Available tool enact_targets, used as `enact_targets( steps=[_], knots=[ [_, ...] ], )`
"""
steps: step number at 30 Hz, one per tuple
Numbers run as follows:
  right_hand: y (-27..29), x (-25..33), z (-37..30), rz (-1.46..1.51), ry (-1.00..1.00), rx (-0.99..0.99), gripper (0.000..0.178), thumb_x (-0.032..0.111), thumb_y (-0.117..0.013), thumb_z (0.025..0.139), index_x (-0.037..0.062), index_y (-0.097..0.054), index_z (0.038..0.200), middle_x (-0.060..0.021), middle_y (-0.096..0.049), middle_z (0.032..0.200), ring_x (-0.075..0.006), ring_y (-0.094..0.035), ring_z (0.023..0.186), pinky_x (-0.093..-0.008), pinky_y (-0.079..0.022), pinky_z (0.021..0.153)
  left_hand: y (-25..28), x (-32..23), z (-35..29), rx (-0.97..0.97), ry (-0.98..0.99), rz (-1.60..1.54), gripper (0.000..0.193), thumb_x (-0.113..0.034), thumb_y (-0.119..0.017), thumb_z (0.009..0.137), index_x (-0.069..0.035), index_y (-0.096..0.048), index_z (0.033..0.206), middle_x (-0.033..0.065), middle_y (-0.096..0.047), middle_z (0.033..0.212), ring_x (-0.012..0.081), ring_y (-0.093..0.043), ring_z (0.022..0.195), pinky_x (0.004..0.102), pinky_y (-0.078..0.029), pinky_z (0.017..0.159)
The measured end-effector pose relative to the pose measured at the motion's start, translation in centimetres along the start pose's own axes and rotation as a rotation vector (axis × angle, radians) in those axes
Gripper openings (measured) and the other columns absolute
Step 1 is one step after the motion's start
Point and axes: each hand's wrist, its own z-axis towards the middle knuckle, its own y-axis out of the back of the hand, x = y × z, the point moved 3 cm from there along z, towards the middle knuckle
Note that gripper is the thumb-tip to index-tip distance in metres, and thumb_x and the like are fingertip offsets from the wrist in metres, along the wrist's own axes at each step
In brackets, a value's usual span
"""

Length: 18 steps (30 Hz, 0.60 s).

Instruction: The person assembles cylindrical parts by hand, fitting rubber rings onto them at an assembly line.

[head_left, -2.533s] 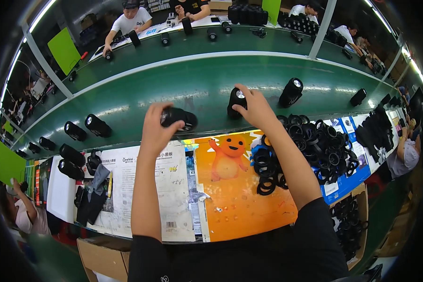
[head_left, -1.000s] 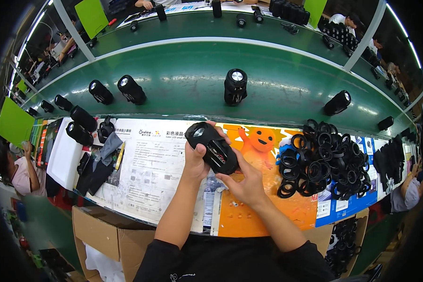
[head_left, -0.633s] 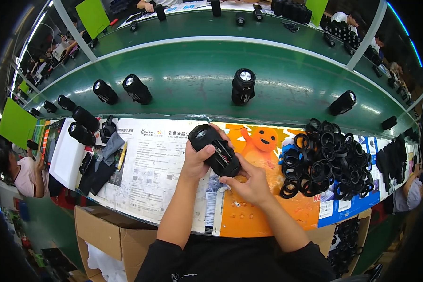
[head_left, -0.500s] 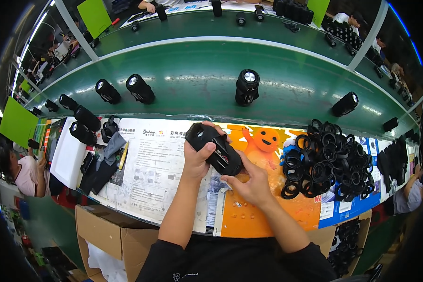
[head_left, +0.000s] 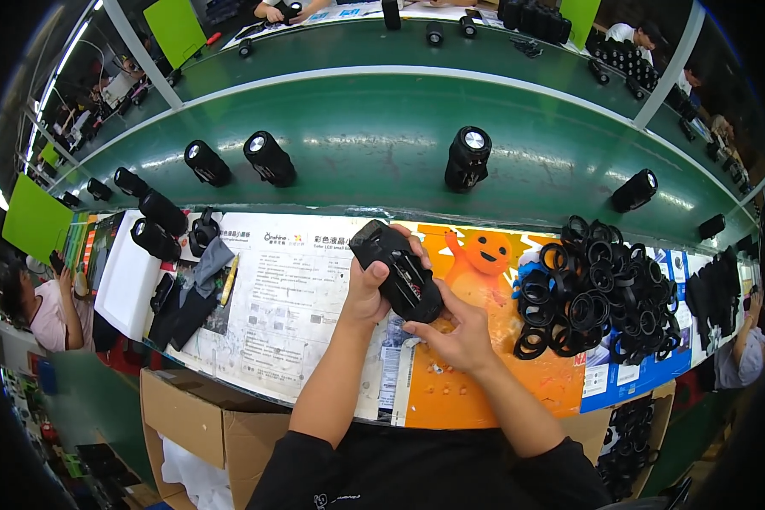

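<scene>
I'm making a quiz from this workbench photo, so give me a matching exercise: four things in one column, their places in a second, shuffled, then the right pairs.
Things:
1. black cylinder
2. pile of black rings
3. upright black cylinder
4. cardboard box

Places:
A. standing on the green belt
B. below the bench edge, at the person's left
C. held in the left hand and right hand
D. on the bench at the person's right

Pairs: 1-C, 2-D, 3-A, 4-B
</scene>
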Motion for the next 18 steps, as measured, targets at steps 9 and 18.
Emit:
enact_targets(
  steps=[9, 18],
  knots=[
    [0.1, -0.6, -0.3, 0.078, -0.042, 0.046, 0.083, 0.02, -0.1, 0.087, -0.0035, -0.06, 0.156, -0.0123, -0.083, 0.118, -0.0149, -0.079, 0.11, -0.034, -0.063, 0.1, -0.5, 0.0, -0.4, 0.052, 0.045, 0.01, 0.069, -0.039, -0.096, 0.087, -0.001, -0.061, 0.134, 0.0144, -0.074, 0.113, 0.0289, -0.077, 0.105, 0.0428, -0.066, 0.095],
    [0.3, -0.9, -0.5, 0.133, -0.233, 0.113, 0.082, 0.018, -0.097, 0.093, -0.0024, -0.056, 0.161, -0.0098, -0.078, 0.13, -0.013, -0.074, 0.115, -0.0339, -0.062, 0.102, 0.9, 1.5, -0.6, -0.018, 0.106, -0.017, 0.069, -0.039, -0.096, 0.088, -0.006, -0.06, 0.136, 0.0139, -0.071, 0.113, 0.0299, -0.074, 0.105, 0.0447, -0.064, 0.098]
  ],
)
